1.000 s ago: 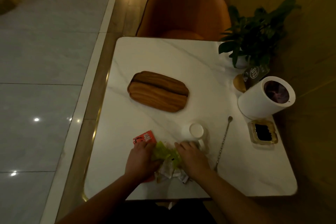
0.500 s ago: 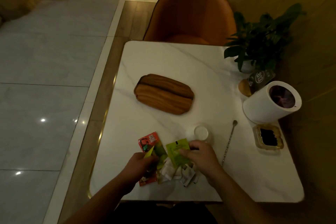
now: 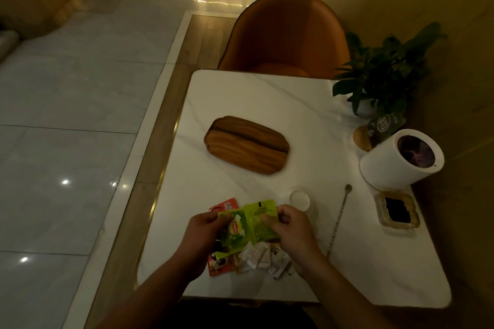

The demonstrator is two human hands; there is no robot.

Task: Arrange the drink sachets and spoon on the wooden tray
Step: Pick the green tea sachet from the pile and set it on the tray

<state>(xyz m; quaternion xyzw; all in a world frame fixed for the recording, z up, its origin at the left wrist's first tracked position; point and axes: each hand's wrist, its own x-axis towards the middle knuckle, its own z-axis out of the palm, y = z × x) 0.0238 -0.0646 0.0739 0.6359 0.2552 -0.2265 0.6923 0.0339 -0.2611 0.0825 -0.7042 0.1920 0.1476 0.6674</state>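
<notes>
An oval wooden tray (image 3: 246, 145) lies bare in the middle of the white marble table (image 3: 267, 99). Near the front edge my left hand (image 3: 201, 238) grips a green tea sachet (image 3: 235, 232). My right hand (image 3: 290, 230) pinches a second green sachet (image 3: 263, 218) beside it. Both are lifted a little above a pile: red sachets (image 3: 220, 266) and small white sachets (image 3: 260, 258) lie under them. A long thin metal spoon (image 3: 339, 219) rests on the table to the right of my right hand.
A small white cup (image 3: 300, 200) stands just beyond my right hand. At the right edge are a white cylinder container (image 3: 395, 163), a glass ashtray (image 3: 397, 209), a table sign (image 3: 385, 125) and a potted plant (image 3: 387, 72). An orange chair (image 3: 286, 35) faces the far side.
Both hands rose off the sachet pile, each holding a green sachet, now fanned side by side. The view shifted so the table sits further right.
</notes>
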